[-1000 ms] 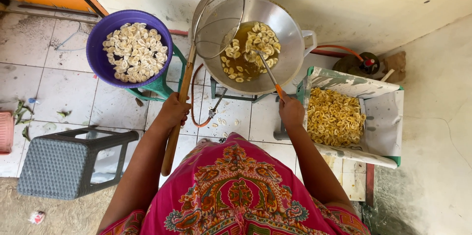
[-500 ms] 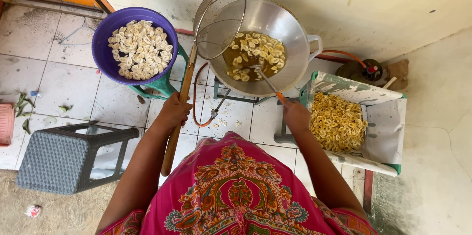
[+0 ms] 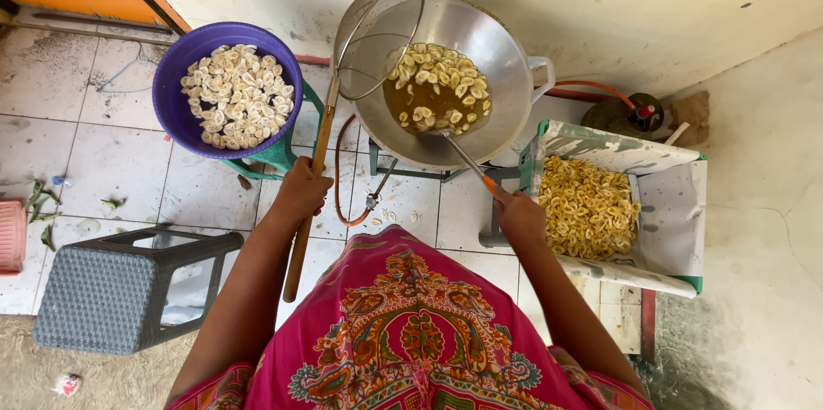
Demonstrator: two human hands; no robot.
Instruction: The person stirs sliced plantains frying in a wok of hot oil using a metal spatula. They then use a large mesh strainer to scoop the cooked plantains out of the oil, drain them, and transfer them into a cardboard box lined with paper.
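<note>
Wok (image 3: pixel 506 58) oil could splash if the right hand (image 3: pixel 519 214), gripping the ladle (image 3: pixel 459 148), stirs hard while the left hand (image 3: pixel 300 191) clasps the skimmer handle (image 3: pixel 309 195).

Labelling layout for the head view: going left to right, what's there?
Grey stool → purple bowl of raw slices → left hand on the skimmer handle → wok of oil → right hand → lined crate of fried chips.

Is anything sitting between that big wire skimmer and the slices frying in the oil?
Nothing visible does. The round wire-mesh skimmer, held by its wooden handle in the left hand, leans over the left rim of the metal wok. The pale slices float uncovered; only the thin metal utensil in the right hand dips among them.
</note>
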